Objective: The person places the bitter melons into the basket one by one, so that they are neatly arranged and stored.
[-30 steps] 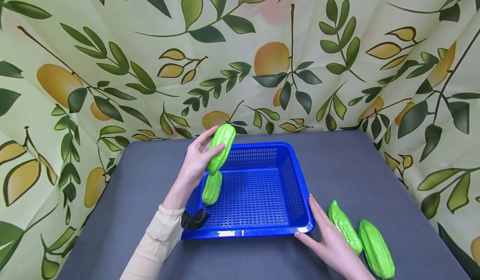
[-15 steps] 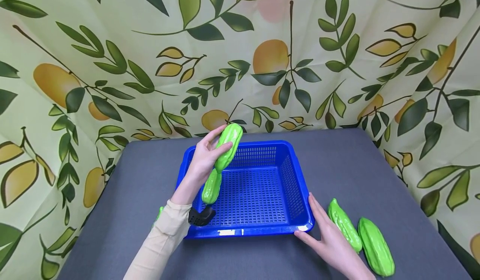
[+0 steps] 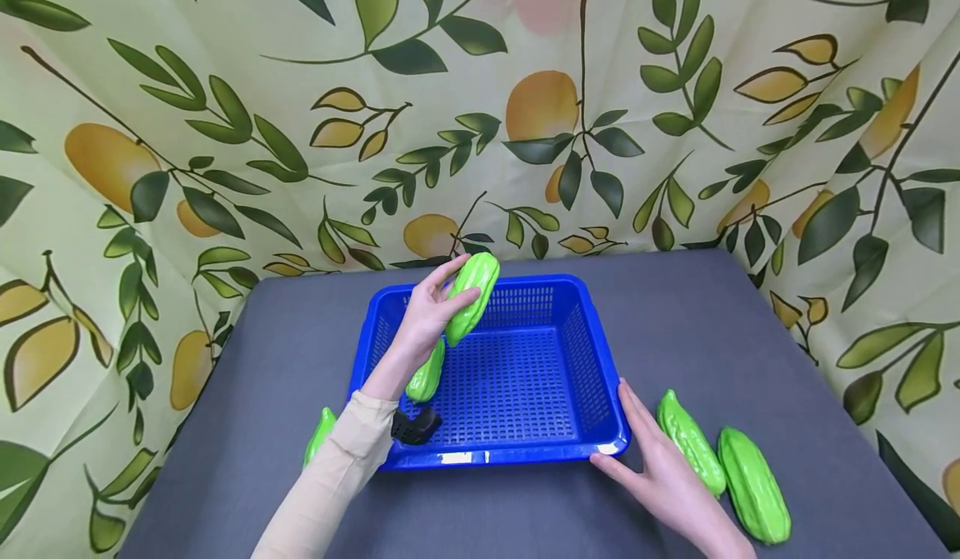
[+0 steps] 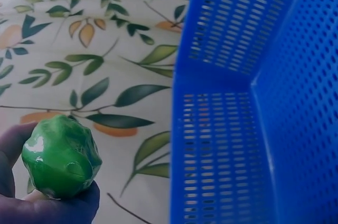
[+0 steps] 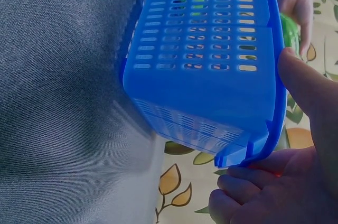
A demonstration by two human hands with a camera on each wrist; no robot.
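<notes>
My left hand (image 3: 424, 319) pinches a glossy green bitter melon (image 3: 476, 291) between thumb and fingers, above the left part of a blue plastic basket (image 3: 517, 457). In the left wrist view the rounded end of this bitter melon (image 4: 60, 156) points at the camera. Another bitter melon (image 3: 427, 377) lies inside the basket on its left side, partly hidden by my left hand and forearm. At the basket's near right corner, my right hand (image 3: 663, 480) holds the rim. The right wrist view has the thumb (image 5: 306, 84) on the rim and the fingers curled at the corner.
Two more bitter melons, one slimmer (image 3: 688, 441) and one thicker (image 3: 753, 486), lie on the grey tabletop (image 3: 255, 392) right of the basket. Part of another green one (image 3: 321, 432) shows beside my left sleeve. A leaf-patterned curtain (image 3: 450, 151) stands behind the table.
My left hand has carried its bitter melon rightward over the basket. The green one left of the basket has come into view from behind my sleeve. My right hand stays at the corner.
</notes>
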